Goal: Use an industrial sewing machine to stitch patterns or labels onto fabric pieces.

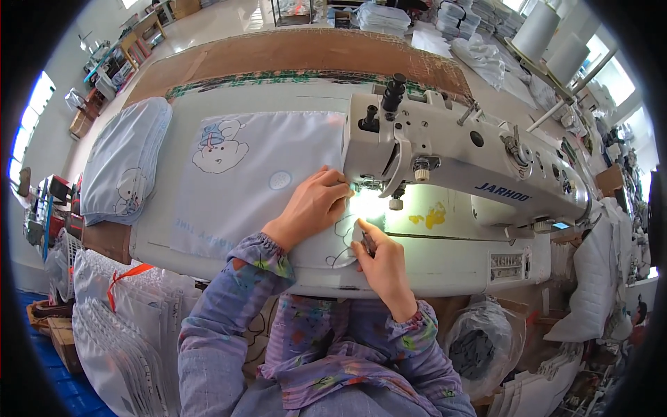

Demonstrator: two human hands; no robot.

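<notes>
A white fabric piece [236, 187] printed with a cartoon bear lies across the sewing machine bed, its right edge under the machine's needle area. My left hand [316, 205] rests on it, fingers bent and pressed together on the cloth beside the lit presser foot [368, 186]. Nearer to me, my right hand [382, 267] pinches the fabric's right edge between thumb and forefinger. Something small and dark shows inside the right hand; its kind is too hidden to tell. The white sewing machine head [445, 149] stands over the cloth, and its lamp washes out the stitching spot.
A stack of similar printed pieces [128, 160] sits at the table's left end. Below hang bundled white pieces [118, 347] with a red tie. A plastic-lined bin [483, 344] of dark scraps stands below right. Thread cones [538, 31] rise at the upper right.
</notes>
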